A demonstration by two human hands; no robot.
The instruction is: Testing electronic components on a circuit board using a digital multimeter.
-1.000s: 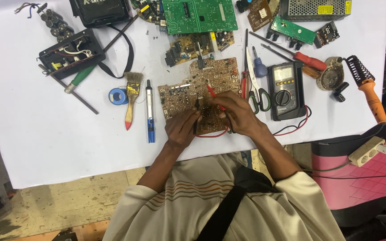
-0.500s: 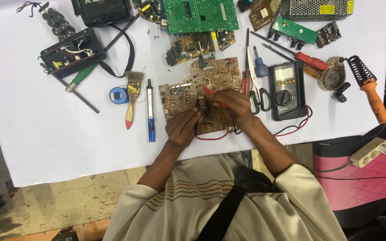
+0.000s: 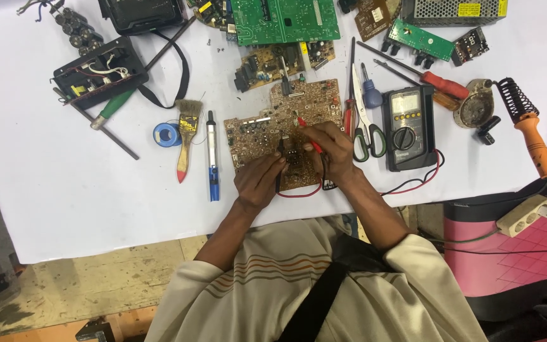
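Observation:
A brown circuit board (image 3: pixel 257 130) lies flat on the white table (image 3: pixel 45 177), in front of me. My left hand (image 3: pixel 257 182) grips a black test probe (image 3: pixel 280 158) whose tip rests on the board's middle. My right hand (image 3: pixel 330 149) grips a red test probe (image 3: pixel 305 126) and points it at the board's upper middle. Red and black leads (image 3: pixel 413 183) run from the probes to a black multimeter (image 3: pixel 408 126) just right of the board.
Scissors (image 3: pixel 365 126) and a red-handled tool (image 3: pixel 349 114) lie between board and meter. A brush (image 3: pixel 187 136), blue tape roll (image 3: pixel 167 134) and desoldering pump (image 3: pixel 212 158) sit left. A soldering iron (image 3: pixel 530 136), green boards (image 3: pixel 286 19) and a power strip (image 3: pixel 527 215) surround.
Both hands have stayed on the board. The red probe tip has shifted slightly across the board's upper middle; the black probe has barely moved.

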